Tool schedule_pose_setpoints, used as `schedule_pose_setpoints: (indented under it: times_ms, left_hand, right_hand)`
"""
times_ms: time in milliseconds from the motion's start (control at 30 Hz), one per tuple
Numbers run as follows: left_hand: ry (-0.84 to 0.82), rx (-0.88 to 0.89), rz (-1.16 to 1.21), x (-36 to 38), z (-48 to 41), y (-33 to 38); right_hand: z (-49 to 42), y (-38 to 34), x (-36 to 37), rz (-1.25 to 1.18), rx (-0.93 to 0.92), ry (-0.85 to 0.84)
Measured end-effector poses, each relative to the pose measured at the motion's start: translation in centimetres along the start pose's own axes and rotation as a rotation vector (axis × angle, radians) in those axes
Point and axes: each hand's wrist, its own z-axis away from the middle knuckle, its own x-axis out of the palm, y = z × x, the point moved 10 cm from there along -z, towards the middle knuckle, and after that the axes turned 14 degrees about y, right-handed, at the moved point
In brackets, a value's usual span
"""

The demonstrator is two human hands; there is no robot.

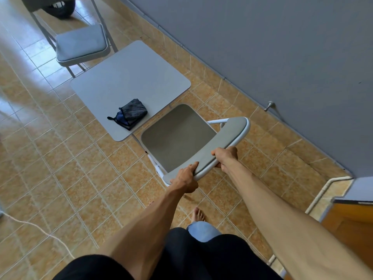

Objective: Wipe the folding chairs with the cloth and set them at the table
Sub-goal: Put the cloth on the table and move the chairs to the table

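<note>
Looking down from the person's head, both hands grip the padded backrest (228, 136) of a grey folding chair (177, 138). The left hand (184, 176) curls round its lower end, the right hand (225, 156) round the middle. The chair stands open on the tiled floor (60, 178), its seat front at the near edge of the small table (129, 73). The dark cloth (129, 114) lies folded on the table's near side. A second chair (80, 45) stands at the far side.
</note>
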Motion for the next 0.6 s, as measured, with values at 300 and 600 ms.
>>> schedule_pose_setpoints:
  times_ms: [300, 600]
  left_hand:
    - [0.058, -0.001, 0.062, 0.6, 0.1, 0.1]
    - [0.077, -0.027, 0.063, 1.1, -0.3, 0.7]
  right_hand:
    - [-0.3, -0.3, -0.2, 0.019, 0.028, -0.040]
    - [-0.8, -1.1, -0.4, 0.026, -0.021, -0.118]
